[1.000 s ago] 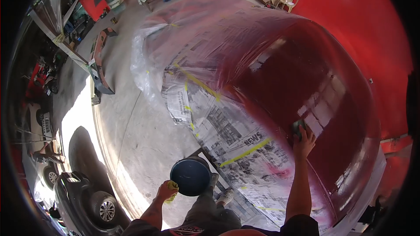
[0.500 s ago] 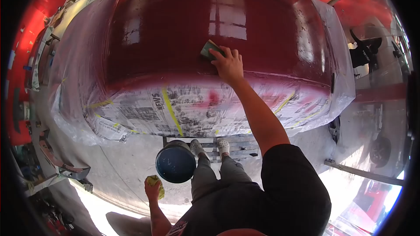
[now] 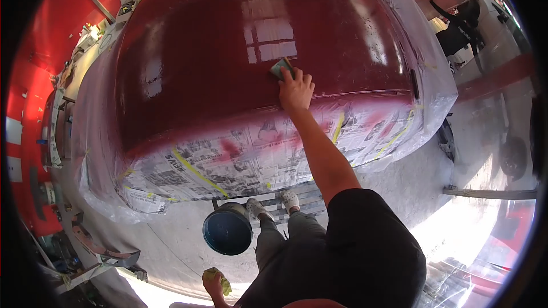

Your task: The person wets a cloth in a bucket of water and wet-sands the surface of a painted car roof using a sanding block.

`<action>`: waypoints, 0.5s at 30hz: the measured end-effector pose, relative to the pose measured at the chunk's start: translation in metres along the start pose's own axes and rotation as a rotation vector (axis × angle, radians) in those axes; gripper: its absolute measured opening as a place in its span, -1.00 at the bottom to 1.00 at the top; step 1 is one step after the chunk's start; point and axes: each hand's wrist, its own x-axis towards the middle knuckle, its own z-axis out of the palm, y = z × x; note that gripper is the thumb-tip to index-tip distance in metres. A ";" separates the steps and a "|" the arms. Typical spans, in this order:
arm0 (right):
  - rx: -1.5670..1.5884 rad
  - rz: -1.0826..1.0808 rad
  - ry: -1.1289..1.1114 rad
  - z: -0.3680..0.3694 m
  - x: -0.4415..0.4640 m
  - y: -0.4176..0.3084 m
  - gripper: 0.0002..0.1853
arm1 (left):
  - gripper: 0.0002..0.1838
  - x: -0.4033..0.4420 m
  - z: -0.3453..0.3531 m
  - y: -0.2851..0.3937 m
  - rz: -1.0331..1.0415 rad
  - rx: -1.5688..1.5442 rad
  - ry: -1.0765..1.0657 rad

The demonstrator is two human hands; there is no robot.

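My right hand (image 3: 296, 90) grips a small greenish sanding block (image 3: 282, 68), pressed flat against a glossy dark red car panel (image 3: 194, 63). Window light reflects in the wet-looking surface just beyond the block. Low on the left, my left hand (image 3: 213, 285) is closed around a crumpled yellow-green cloth (image 3: 224, 286), away from the car. Between that hand and the car stands a dark round bucket (image 3: 227, 231); it seems to hold liquid.
Newspaper (image 3: 257, 148) with yellow tape masks the area below the red panel. Plastic sheeting (image 3: 94, 137) drapes both sides. My feet in light clogs (image 3: 290, 199) stand on a slatted pallet (image 3: 311, 210). A bumper-like part (image 3: 103, 254) lies at the left.
The view has turned, so the car appears tilted. My right hand still presses the block on the panel, slightly shifted along it. My left hand appears lower, still holding the cloth.
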 end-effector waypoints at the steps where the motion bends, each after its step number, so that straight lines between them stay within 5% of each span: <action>1: 0.043 -0.047 -0.013 0.002 -0.006 -0.017 -0.53 | -0.25 -0.001 0.011 0.014 0.013 0.001 0.000; 6: 0.188 -0.295 -0.176 -0.016 0.013 0.032 -0.52 | -0.25 0.016 0.035 0.066 0.129 0.091 -0.103; 12: 0.099 0.403 -0.149 -0.051 0.073 0.207 -0.52 | -0.27 0.031 0.025 0.078 0.165 0.020 -0.023; 15: 0.153 0.399 -0.163 -0.053 0.076 0.210 -0.53 | -0.42 0.058 0.011 0.040 0.119 0.067 0.002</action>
